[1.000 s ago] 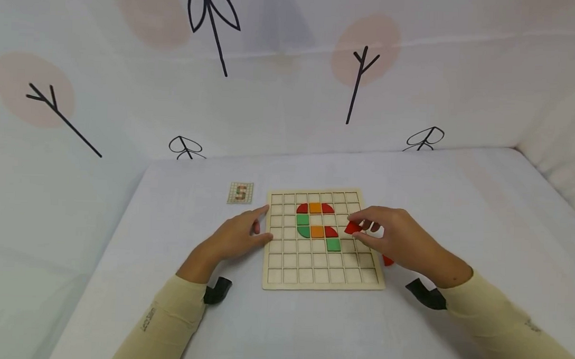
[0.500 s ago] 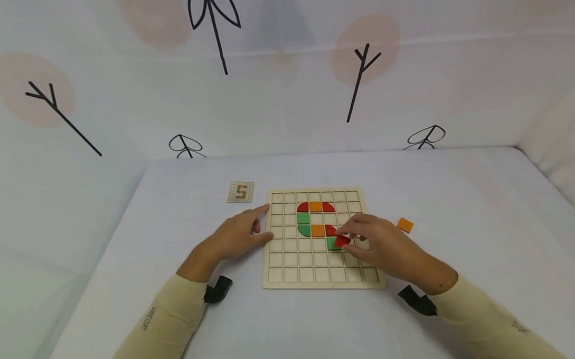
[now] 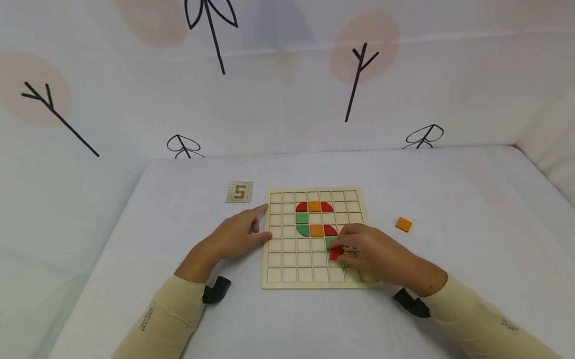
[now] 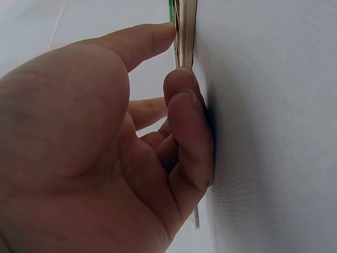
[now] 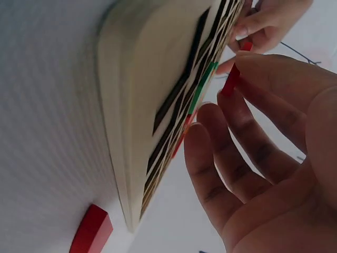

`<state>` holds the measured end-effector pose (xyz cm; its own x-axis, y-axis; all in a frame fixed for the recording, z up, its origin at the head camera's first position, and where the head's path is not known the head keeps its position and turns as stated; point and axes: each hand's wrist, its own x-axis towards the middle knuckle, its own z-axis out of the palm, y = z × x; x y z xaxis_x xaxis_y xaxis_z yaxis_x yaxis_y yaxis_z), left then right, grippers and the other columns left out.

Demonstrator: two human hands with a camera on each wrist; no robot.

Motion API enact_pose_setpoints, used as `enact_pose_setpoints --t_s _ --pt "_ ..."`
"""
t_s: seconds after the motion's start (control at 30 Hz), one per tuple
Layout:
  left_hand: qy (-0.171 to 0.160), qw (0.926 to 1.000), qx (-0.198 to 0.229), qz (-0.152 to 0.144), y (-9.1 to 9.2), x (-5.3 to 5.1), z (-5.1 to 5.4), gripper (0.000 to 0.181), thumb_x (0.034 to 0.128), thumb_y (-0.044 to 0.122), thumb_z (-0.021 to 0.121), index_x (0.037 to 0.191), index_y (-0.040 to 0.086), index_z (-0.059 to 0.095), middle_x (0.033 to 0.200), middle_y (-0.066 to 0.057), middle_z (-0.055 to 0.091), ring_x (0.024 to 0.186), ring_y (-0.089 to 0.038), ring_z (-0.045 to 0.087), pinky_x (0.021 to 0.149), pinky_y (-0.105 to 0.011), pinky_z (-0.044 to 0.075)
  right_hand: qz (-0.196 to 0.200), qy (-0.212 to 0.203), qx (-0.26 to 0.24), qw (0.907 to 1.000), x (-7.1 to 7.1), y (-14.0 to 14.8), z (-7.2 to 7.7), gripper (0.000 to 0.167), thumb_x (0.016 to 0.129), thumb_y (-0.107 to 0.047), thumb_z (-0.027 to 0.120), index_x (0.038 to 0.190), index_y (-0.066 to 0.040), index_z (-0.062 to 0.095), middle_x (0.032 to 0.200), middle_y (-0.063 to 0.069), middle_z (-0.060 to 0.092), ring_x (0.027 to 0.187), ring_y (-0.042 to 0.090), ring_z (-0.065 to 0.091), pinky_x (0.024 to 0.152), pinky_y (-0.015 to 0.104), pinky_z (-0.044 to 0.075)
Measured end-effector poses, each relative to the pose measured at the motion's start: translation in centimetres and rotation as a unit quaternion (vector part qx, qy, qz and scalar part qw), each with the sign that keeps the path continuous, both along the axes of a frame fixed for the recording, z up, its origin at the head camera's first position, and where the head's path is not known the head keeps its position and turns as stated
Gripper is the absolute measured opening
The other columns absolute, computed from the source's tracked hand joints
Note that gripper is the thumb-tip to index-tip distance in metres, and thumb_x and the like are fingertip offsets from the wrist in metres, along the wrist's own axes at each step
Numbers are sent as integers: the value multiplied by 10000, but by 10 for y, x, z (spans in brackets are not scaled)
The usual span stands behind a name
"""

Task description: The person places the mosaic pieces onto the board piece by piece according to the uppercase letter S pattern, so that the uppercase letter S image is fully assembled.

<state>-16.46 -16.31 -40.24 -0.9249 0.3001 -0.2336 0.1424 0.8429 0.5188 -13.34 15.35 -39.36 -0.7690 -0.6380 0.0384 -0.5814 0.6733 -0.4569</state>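
A square wooden grid board lies on the table in the head view. Red, orange and green tiles sit in its cells, among them a green square tile and an orange square tile. My right hand pinches a red tile between thumb and fingertips, just above the board and below a green tile partly covered by the fingers. In the right wrist view this red tile is tilted and apart from the board. My left hand touches the board's left edge with thumb and index finger; its other fingers curl inward.
A small pattern card printed with a coloured S lies beyond the left hand. An orange square tile rests right of the board. In the right wrist view, a loose red piece lies on the table beside the board.
My right hand has moved left and toward the person with the red tile, from the board's right side to below the green tile. The orange tile at right has come into view. The left hand stays put.
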Motion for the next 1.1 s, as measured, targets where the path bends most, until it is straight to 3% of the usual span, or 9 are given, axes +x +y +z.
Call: enact_pose_setpoints --t_s 0.23,0.9,1.1 --pt "21 10000 -27 19 0 0 2 776 935 412 692 1576 170 327 935 -2 532 740 -129 442 652 -288 365 410 347 1 9986 -2 0 -4 209 843 -139 804 1051 -141 782 996 -31 633 850 78 529 721 222 506" --pt "-160 9997 -36 206 1 1 -1 793 922 416 708 1579 202 321 938 4 526 743 -131 446 644 -292 365 607 500 10 9969 -1 0 -10 241 835 -93 801 1071 -141 788 978 -49 619 854 70 499 718 213 489" --pt "-38 9999 -26 153 2 1 -3 784 922 409 709 1575 197 331 933 6 529 743 -129 448 646 -294 367 579 588 8 9966 0 1 -12 247 828 -103 811 1071 -143 792 967 -55 614 842 56 485 711 208 483"
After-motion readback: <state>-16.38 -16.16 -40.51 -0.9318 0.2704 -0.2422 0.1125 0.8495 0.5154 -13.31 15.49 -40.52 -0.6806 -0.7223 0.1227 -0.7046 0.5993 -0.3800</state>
